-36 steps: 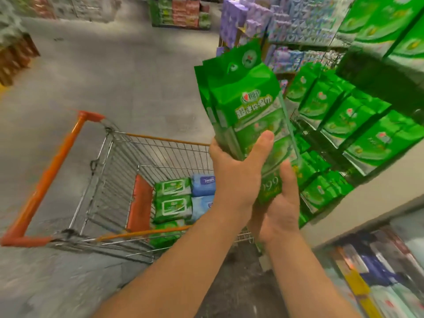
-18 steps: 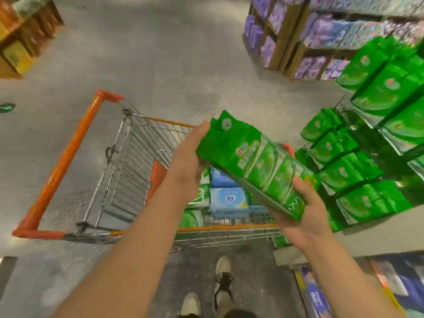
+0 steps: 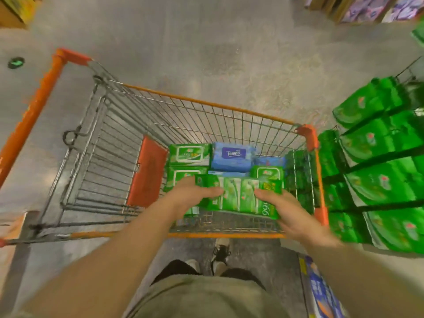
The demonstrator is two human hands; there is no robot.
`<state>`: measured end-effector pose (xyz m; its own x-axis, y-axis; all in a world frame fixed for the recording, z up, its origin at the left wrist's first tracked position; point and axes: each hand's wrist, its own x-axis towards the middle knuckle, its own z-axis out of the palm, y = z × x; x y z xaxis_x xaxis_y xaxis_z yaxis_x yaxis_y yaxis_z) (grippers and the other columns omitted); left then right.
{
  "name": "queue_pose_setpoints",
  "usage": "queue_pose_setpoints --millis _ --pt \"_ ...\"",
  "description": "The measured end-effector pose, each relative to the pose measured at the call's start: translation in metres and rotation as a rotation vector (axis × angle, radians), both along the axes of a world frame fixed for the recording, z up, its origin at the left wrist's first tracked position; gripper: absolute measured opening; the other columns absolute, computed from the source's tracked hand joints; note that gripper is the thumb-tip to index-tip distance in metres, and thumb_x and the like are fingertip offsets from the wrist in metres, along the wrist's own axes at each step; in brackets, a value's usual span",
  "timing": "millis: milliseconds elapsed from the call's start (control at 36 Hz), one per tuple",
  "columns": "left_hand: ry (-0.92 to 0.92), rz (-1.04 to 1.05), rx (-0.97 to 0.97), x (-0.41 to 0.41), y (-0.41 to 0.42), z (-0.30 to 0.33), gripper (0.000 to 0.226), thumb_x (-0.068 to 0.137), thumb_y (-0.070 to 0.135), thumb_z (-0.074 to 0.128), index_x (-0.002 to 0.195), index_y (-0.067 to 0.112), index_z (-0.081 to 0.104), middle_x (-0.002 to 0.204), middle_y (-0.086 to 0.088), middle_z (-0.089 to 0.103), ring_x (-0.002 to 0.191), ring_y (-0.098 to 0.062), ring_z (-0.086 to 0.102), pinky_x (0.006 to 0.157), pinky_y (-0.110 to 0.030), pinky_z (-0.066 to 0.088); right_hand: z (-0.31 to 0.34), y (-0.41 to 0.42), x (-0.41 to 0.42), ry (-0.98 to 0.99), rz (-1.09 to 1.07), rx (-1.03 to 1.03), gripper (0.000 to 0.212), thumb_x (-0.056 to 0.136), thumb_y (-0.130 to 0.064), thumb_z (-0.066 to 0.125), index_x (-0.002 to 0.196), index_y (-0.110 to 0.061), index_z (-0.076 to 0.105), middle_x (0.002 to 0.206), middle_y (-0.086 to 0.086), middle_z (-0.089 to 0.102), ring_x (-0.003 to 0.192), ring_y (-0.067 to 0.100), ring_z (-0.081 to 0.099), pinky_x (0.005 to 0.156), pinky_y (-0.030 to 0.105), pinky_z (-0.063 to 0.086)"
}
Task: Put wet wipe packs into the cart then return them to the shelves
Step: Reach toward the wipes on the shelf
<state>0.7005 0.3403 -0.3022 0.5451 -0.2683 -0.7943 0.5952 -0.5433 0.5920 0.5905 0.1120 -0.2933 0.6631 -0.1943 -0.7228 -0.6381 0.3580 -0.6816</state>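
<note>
A long green multi-pack of wet wipes (image 3: 238,196) lies flat inside the wire cart (image 3: 206,104), low over the packs in the basket. My left hand (image 3: 195,196) grips its left end, thumb on top. My right hand (image 3: 289,212) holds its right end from the near side. Under and behind it lie green wipe packs (image 3: 189,153) and a blue pack (image 3: 232,156). The pack's underside and what it rests on are hidden.
Green wipe packs (image 3: 378,138) fill the sloped shelf to the right, close to the cart's right rim. The orange handle bar (image 3: 32,115) runs along the left. Purple goods (image 3: 371,8) stand far right. My feet (image 3: 220,253) are just behind the cart.
Both hands have brought the green multi-pack from upright beside the shelf down into the cart, turning it flat. The view has tilted down over the basket.
</note>
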Motion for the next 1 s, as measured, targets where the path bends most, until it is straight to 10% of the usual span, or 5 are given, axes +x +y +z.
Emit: queue_pose_setpoints --millis 222,361,639,806,1000 --pt "0.146 0.018 0.095 0.012 -0.020 -0.044 0.048 0.080 0.017 0.087 0.118 0.014 0.059 0.123 -0.002 0.068 0.100 -0.015 0.063 0.094 -0.028 0.045 -0.054 -0.015 0.025 0.283 0.216 0.090 0.113 0.060 -0.056 0.086 0.155 -0.017 0.038 0.164 0.001 0.027 0.152 0.027 0.022 0.119 0.053 0.023" --pt "0.236 0.043 0.137 0.013 -0.027 -0.087 0.071 0.071 0.015 0.093 0.131 0.005 0.057 0.125 -0.010 0.070 0.105 -0.024 0.070 0.093 -0.035 0.057 -0.093 -0.015 0.029 0.377 0.234 0.142 0.061 0.071 -0.032 0.089 0.126 -0.015 0.067 0.115 0.002 0.076 0.112 0.025 0.070 0.109 0.050 0.047" --pt "0.390 0.103 0.232 -0.003 -0.034 -0.182 0.102 0.056 0.028 0.097 0.141 0.003 0.046 0.134 -0.010 0.063 0.117 -0.031 0.064 0.103 -0.046 0.054 -0.170 -0.009 0.037 0.563 0.261 0.121 0.019 0.091 -0.018 0.075 0.106 -0.015 0.065 0.093 0.000 0.070 0.078 0.013 0.065 0.083 0.032 0.052" --pt "0.334 0.083 0.311 -0.007 -0.036 -0.220 0.055 0.084 0.012 0.082 0.132 0.003 0.056 0.123 -0.011 0.070 0.109 -0.027 0.067 0.088 -0.034 0.055 -0.216 -0.002 0.036 0.637 0.232 0.208 0.025 0.091 -0.013 0.072 0.116 -0.014 0.068 0.108 0.007 0.075 0.079 0.014 0.071 0.059 0.025 0.055" --pt "0.269 0.136 0.364 -0.011 -0.032 -0.254 0.052 0.085 0.012 0.081 0.131 0.008 0.056 0.123 -0.010 0.068 0.103 -0.027 0.067 0.077 -0.032 0.057 -0.271 0.003 0.040 0.615 0.268 0.231 0.056 0.075 -0.021 0.086 0.127 -0.014 0.068 0.120 0.008 0.074 0.116 0.027 0.068 0.111 0.048 0.046"
